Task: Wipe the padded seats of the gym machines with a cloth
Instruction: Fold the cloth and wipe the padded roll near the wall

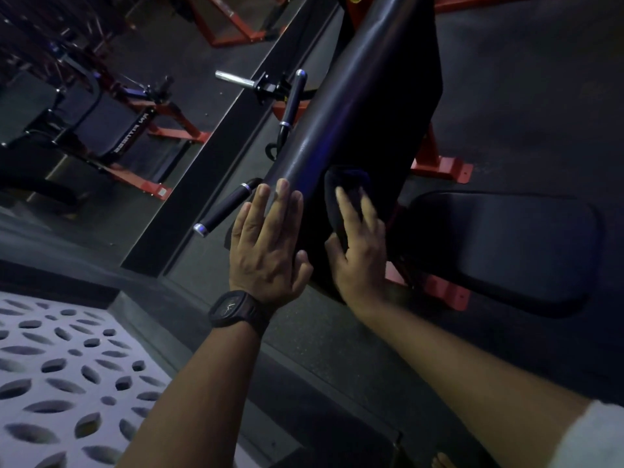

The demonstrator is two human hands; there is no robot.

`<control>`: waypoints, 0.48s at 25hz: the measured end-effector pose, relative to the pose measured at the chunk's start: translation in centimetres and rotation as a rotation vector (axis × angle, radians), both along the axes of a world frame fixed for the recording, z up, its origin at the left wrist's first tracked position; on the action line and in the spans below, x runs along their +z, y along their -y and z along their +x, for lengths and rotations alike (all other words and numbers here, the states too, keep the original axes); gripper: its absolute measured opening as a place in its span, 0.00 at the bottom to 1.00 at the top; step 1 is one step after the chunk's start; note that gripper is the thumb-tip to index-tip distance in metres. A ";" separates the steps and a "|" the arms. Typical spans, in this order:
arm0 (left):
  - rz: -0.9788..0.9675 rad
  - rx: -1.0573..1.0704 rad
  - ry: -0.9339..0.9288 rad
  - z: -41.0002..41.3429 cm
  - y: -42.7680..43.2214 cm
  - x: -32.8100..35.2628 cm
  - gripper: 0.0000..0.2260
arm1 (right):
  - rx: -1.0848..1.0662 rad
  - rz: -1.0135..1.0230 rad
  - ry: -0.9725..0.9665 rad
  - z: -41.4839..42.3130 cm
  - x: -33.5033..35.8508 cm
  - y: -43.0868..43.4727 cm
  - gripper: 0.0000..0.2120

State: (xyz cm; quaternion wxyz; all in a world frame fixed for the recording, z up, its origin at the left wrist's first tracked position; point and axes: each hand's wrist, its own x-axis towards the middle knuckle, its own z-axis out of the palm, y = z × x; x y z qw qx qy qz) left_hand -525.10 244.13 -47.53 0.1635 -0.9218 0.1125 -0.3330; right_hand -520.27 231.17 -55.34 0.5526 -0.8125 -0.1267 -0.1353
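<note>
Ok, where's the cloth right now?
Centre of the head view, the dark cloth is bunched in the right hand, pressed on the long black pad, just right of the flat left hand.

Left of the long black padded backrest, a lower black chrome-capped handle, an upper black handle and a short chrome bar stick out. Right of it, the wide black padded seat and a red steel frame foot stand close; beyond them the dark rubber floor is open.
</note>
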 end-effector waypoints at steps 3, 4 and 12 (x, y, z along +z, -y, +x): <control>-0.012 0.010 -0.008 0.0 0.1 -0.1 0.31 | -0.144 0.142 -0.333 5.4 -1.4 0.9 0.32; -0.021 0.018 -0.010 -0.1 0.2 -0.1 0.31 | -0.215 0.196 -0.553 5.7 -0.7 0.3 0.31; -0.043 0.017 -0.029 -0.1 0.0 -0.3 0.31 | -0.220 0.250 -0.614 7.5 -2.2 1.2 0.29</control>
